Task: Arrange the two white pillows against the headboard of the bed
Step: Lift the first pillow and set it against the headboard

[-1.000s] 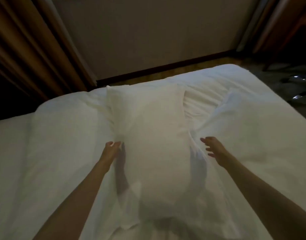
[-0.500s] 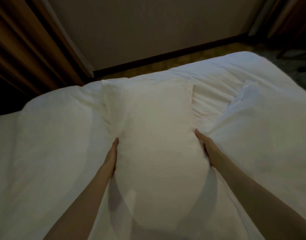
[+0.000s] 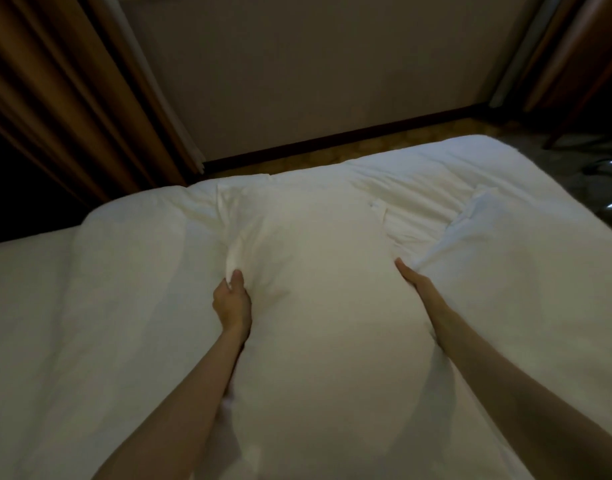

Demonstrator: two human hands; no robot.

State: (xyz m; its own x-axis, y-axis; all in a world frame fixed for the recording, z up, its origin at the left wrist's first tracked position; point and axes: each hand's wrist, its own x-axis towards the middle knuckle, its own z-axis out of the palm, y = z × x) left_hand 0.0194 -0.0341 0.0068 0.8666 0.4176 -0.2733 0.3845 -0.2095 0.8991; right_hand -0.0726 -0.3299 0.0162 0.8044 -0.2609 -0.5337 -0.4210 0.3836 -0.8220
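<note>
One white pillow (image 3: 318, 289) lies lengthwise on the rumpled white duvet (image 3: 124, 323), gripped at both long edges: the left hand (image 3: 232, 303) is clenched on a fold of its cover, the right hand (image 3: 413, 282) pressed flat against its side, fingers hidden. No headboard shows (nor a second pillow), so the job looks barely begun. Brown curtains (image 3: 55, 81) and the wall (image 3: 315, 64) stand beyond; nothing blocks the lift.

At my ten o'clock hang brown pleated curtains (image 3: 55, 98); a plain beige wall (image 3: 315, 64) with dark wooden skirting (image 3: 332, 138) at twelve.
</note>
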